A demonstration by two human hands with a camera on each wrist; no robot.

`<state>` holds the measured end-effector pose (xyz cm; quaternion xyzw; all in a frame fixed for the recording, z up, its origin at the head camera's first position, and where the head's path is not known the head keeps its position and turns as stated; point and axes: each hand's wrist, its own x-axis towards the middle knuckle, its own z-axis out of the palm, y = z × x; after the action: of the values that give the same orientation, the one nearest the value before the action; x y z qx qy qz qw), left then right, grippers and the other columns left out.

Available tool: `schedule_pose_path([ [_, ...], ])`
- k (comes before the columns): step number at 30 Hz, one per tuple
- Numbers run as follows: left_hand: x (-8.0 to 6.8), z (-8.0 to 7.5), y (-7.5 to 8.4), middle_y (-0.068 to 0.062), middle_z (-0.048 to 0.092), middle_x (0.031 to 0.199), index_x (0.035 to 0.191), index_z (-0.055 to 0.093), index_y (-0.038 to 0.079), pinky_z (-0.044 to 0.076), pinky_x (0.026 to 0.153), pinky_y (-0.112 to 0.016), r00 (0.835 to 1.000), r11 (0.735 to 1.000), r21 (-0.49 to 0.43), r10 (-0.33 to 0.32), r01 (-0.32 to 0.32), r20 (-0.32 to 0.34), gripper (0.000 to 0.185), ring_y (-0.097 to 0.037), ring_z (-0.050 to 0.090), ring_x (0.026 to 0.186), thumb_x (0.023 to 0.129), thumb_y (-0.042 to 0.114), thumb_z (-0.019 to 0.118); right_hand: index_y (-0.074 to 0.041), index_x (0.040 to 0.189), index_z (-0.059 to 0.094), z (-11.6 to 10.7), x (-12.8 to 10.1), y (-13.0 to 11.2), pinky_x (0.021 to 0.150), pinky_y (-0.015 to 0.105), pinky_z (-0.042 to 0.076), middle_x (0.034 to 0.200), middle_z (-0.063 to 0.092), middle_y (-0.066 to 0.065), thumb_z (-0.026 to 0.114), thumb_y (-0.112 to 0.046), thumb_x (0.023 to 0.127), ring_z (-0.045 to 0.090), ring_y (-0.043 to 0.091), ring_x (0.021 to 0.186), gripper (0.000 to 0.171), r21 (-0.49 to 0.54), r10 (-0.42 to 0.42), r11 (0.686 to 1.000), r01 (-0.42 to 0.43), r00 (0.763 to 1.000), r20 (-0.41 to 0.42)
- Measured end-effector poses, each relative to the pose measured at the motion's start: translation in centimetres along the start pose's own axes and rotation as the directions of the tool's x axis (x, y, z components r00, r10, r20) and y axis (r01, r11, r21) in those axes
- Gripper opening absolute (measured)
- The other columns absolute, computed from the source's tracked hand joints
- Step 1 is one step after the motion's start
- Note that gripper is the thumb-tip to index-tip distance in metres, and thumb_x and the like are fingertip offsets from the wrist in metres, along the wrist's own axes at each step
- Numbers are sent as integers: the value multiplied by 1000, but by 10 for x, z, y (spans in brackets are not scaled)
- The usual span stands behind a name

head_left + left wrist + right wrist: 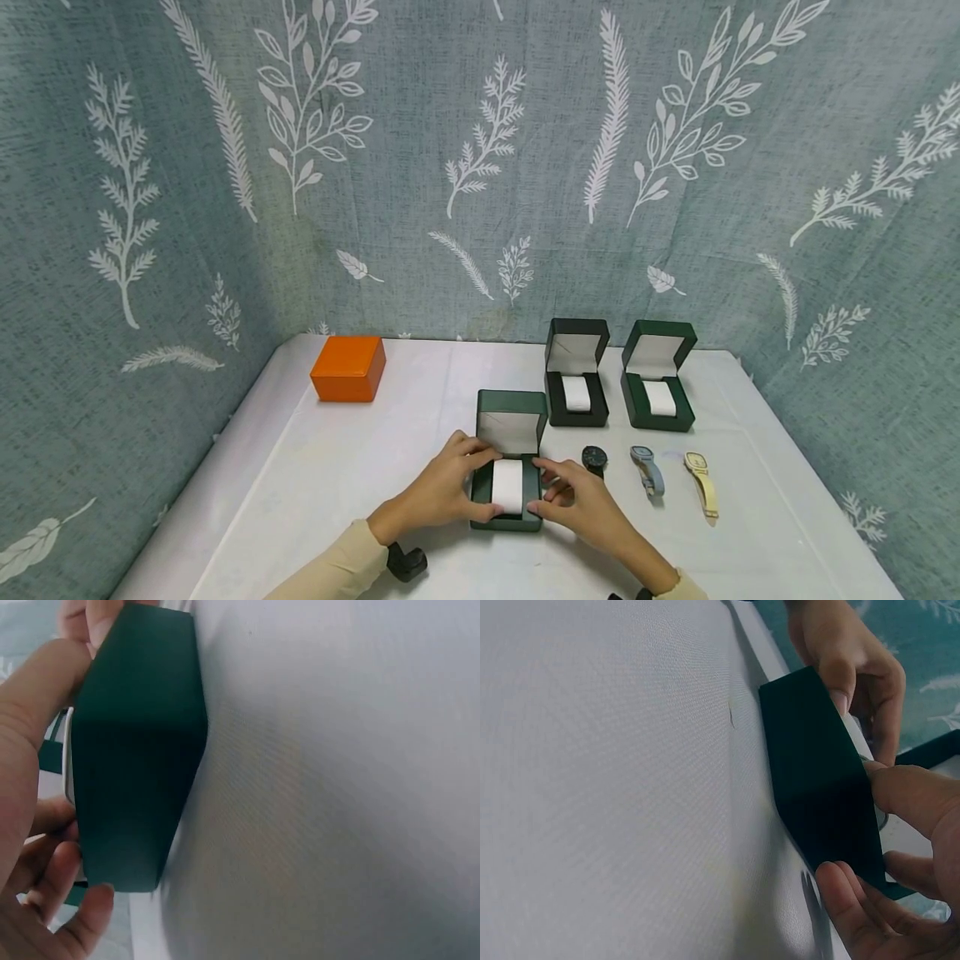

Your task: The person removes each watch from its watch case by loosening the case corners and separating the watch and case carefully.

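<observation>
An open green watch box [513, 417] stands on the white table [315, 483] in front of me, with a white cushion [507, 486] inside. My left hand [467, 468] grips its left side, fingers over the rim near the lid. My right hand [553, 490] holds its right side, fingertips at the cushion's edge. The left wrist view shows the box's outer wall [139, 757] between my left thumb and fingers [64, 900]. In the right wrist view the box [817, 787] is pinched by my right hand [870, 825], and the left hand [847, 652] is beyond it.
Two more open boxes, one dark [576, 375] and one green [658, 379], stand behind. A black watch [594, 458], a grey-blue watch [647, 469] and a cream watch [702, 485] lie to the right. A shut orange box [348, 368] sits far left. Patterned cloth walls surround the table.
</observation>
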<state>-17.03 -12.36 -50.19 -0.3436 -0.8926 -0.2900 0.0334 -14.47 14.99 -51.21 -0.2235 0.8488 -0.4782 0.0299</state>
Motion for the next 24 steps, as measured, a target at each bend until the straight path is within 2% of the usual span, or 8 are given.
schedule_pose_path([
  [9, -1, -4, 6, 3, 60, 132, 134, 69, 17, 48, 93, -32, 998, 998, -16, -54, 55, 38, 63, -11, 41, 108, 82, 50, 85, -5, 141, 62, 0, 0, 1, 75, 26, 58, 109, 64, 5, 84, -33, 88, 66, 12, 87, 64, 0, -1, 1000, 1, 1000, 4],
  [14, 0, -6, 5, 2, 60, 132, 133, 70, 16, 48, 92, -30, 997, 998, -27, -50, 52, 55, 62, -11, 42, 108, 84, 51, 83, -7, 142, 62, 1, 0, 1, 76, 26, 58, 109, 64, 5, 84, -33, 88, 66, 11, 87, 64, 9, 12, 1000, -12, 1000, 7],
  [20, -5, -11, -3, 3, 60, 130, 131, 71, 16, 49, 85, -28, 998, 989, -137, -49, 52, 27, 58, -12, 47, 109, 86, 49, 82, -6, 145, 56, 2, 0, 1, 76, 25, 58, 111, 64, 8, 85, -30, 87, 67, 12, 88, 70, 63, 63, 996, -63, 998, 5],
  [24, -10, -16, -12, 7, 62, 125, 129, 71, 17, 52, 80, -29, 998, 973, -225, -64, 58, -22, 54, -13, 57, 100, 86, 48, 82, -1, 148, 52, 2, -1, 1, 77, 25, 58, 112, 65, 9, 86, -27, 86, 68, 13, 89, 75, 104, 79, 991, -79, 997, 4],
])
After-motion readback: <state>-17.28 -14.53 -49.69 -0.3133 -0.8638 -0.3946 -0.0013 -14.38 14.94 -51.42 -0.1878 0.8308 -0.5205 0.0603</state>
